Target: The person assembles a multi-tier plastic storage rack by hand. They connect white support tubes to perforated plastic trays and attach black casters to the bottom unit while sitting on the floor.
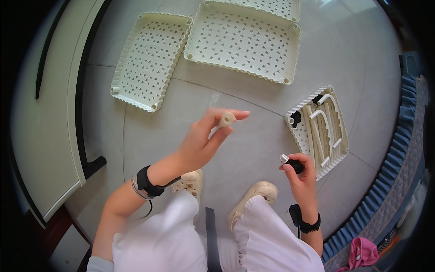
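Note:
My left hand (199, 138) is raised over the floor in the middle, its fingers and thumb closed round a cream plastic tube (228, 119). The tube's hollow end faces up, and its length is hidden behind the hand. Lower on the right, my right hand (302, 174) pinches a black caster wheel (296, 166) with a white stem (284, 158) pointing left. Just beyond that hand lies a cream tray (293, 131) holding several cream tubes (312, 129), white curved handles (321, 119) and black casters (295, 119).
Two cream trays with star-shaped holes, a left tray (147, 59) and a middle tray (240, 38), lie on the grey tiled floor (217, 97), with another tray (278, 7) behind. A cream cabinet (54, 113) borders the left, blue ruffled fabric (394, 158) the right. My shoes (256, 195) are below.

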{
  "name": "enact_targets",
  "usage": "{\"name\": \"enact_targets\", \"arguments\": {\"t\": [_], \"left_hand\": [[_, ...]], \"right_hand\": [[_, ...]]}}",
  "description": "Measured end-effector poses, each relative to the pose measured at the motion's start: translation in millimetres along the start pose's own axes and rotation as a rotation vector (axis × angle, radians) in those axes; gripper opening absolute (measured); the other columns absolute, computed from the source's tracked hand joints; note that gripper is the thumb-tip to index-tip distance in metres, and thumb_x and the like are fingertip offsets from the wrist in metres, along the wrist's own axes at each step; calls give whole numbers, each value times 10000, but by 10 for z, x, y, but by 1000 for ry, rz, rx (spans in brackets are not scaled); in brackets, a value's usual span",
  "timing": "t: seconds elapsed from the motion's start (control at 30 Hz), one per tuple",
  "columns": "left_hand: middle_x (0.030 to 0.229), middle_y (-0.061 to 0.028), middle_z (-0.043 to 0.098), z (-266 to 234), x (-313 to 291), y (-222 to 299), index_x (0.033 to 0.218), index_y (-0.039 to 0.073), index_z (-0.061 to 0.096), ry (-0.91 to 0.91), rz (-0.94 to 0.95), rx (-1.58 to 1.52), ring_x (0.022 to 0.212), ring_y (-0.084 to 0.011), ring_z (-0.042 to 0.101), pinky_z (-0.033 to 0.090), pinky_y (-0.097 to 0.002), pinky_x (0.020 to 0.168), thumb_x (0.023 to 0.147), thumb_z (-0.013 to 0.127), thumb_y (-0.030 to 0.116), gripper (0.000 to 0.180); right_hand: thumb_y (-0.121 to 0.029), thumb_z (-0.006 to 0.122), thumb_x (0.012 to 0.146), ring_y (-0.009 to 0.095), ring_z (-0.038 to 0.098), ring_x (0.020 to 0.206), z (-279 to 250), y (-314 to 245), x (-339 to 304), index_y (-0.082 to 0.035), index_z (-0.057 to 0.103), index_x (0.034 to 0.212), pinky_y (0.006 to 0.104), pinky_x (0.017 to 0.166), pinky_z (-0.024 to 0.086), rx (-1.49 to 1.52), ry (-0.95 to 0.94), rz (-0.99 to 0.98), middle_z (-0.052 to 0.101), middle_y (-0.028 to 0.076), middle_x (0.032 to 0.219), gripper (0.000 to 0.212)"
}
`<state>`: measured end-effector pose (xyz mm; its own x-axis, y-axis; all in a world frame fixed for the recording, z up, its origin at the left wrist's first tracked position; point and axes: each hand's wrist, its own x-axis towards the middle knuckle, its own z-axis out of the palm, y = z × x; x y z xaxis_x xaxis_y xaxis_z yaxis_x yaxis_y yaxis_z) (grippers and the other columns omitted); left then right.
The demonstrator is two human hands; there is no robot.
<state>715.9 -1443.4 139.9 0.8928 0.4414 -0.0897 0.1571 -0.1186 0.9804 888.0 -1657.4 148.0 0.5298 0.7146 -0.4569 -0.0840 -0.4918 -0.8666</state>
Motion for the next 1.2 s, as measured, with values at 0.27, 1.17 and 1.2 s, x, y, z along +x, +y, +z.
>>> {"name": "enact_targets", "arguments": {"t": [0.27,1.17,1.2], "left_hand": [[1096,-146,538,-53,122,-194,1063,16,424,434,-340,-605,1087,-298,573,478,-420,956,983,416,194,195],[692,-26,472,482,153,66,1174,114,579,-336,277,608,580,-211,454,348,-333,527,762,672,187,429],[692,-26,472,503,158,69,1174,114,579,-335,275,607,580,-211,454,348,-333,527,762,672,187,429]], "right_hand": [[-9,647,818,97,592,767,217,79,107,-8,572,1033,230,707,486,85,-31,-26,603,36,877,228],[-48,716,754,176,574,625,147,-24,93,-43,597,1021,277,552,470,-94,-56,-413,570,79,806,293],[-53,718,752,182,563,610,151,-16,88,-34,591,1026,287,542,463,-74,-36,-420,568,82,801,301]]}}
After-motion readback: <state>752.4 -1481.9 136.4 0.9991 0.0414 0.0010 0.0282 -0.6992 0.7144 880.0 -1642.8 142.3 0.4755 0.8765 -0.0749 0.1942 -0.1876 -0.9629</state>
